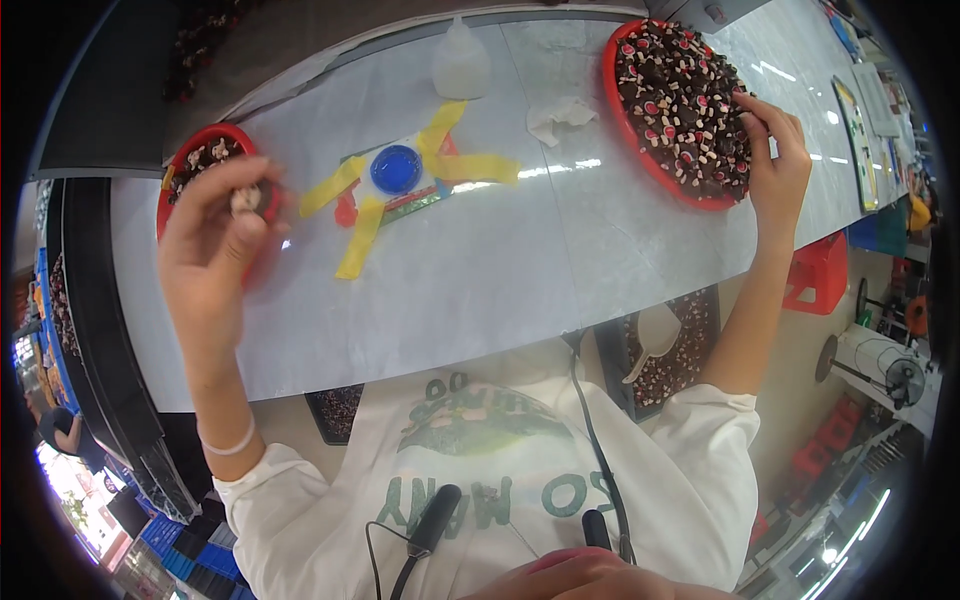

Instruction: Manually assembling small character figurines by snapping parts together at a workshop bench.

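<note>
The table (480,310) is smooth and glossy, streaked with bright reflections. The right basin (609,85) and left basin (208,133) look like smooth, shiny plastic; the small pieces (685,110) heaped in the right one look like moulded plastic or rubber, making a rough, knobbly surface. The bottle (461,65) is cloudy, translucent plastic. The blue dish (397,169) is glossy, the tape (359,240) matt, the tissue (560,120) crumpled, soft paper. The shirt (690,490) is matt cloth, the stool (823,268) smooth plastic.

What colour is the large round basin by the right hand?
The large round plastic basin is red, clearest in the head view.
</note>
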Motion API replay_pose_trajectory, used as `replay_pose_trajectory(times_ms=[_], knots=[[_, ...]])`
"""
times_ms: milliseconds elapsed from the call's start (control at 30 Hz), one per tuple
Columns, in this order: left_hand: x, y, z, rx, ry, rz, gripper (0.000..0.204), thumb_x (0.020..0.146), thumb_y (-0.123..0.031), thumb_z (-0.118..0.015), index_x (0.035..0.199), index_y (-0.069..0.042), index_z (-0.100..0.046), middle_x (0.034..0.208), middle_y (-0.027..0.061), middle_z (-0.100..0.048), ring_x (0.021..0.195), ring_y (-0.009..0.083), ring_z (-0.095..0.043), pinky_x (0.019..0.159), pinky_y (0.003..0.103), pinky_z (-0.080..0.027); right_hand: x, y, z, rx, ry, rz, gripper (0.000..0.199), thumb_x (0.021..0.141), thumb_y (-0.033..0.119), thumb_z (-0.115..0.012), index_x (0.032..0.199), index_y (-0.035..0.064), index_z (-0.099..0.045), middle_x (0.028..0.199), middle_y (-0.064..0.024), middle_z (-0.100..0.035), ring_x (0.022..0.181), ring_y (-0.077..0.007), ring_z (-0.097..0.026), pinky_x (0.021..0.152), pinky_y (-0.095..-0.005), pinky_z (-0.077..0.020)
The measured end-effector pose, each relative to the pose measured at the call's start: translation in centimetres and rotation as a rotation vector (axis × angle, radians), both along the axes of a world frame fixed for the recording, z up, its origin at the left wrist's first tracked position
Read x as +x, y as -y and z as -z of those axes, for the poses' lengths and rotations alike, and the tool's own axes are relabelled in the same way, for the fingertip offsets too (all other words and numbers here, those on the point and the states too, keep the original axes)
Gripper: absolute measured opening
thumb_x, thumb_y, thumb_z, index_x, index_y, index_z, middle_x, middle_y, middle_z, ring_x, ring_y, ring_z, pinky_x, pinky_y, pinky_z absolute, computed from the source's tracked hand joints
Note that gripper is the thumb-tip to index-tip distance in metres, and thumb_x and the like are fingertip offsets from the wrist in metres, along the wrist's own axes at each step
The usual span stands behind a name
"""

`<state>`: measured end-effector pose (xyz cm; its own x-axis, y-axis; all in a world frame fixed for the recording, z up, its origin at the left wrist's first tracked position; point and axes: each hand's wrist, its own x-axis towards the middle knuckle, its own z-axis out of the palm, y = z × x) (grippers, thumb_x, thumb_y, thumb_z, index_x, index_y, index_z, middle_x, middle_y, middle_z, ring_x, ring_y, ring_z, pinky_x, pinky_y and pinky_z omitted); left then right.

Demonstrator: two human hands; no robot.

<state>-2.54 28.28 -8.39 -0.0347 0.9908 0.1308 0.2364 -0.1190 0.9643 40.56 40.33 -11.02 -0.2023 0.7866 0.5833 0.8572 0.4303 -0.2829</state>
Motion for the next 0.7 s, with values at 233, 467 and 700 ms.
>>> replay_pose_trajectory(times_ms=[233,467,700], knots=[[2.9,4.3,2.6,-0.088,0.279,0.084,0.029,0.080,-0.006,-0.064,0.104,0.004,-0.051,0.105,0.0161,-0.055,0.086,0.0208,-0.058,0.073,0.029,-0.050,-0.3,-0.9,0.3,0.078,-0.114,0.049,0.014,0.085,0.009,-0.057,0.094,0.0070,-0.067,0.087,-0.0067,-0.066,0.086,-0.0181,-0.058,0.077,-0.0275,-0.0451],[4.1,6.3,3.3,-0.061,0.277,0.078,0.025,0.080,-0.004,-0.063,0.102,0.004,-0.053,0.103,0.0167,-0.054,0.087,0.0212,-0.059,0.072,0.029,-0.051,-2.1,-1.1,-0.8,0.042,-0.077,-0.037,0.014,0.085,0.006,-0.055,0.094,0.0043,-0.066,0.085,-0.0085,-0.067,0.073,-0.0159,-0.063,0.069,-0.0252,-0.0475],[5.0,7.4,4.9,-0.043,0.341,0.034,0.024,0.080,-0.003,-0.063,0.102,0.003,-0.054,0.104,0.0166,-0.055,0.090,0.0208,-0.058,0.075,0.029,-0.050,-2.0,-1.3,-1.2,-0.002,-0.171,-0.130,0.015,0.086,0.003,-0.055,0.097,0.0009,-0.064,0.091,-0.0074,-0.066,0.082,-0.0127,-0.062,0.074,-0.0227,-0.0472]])
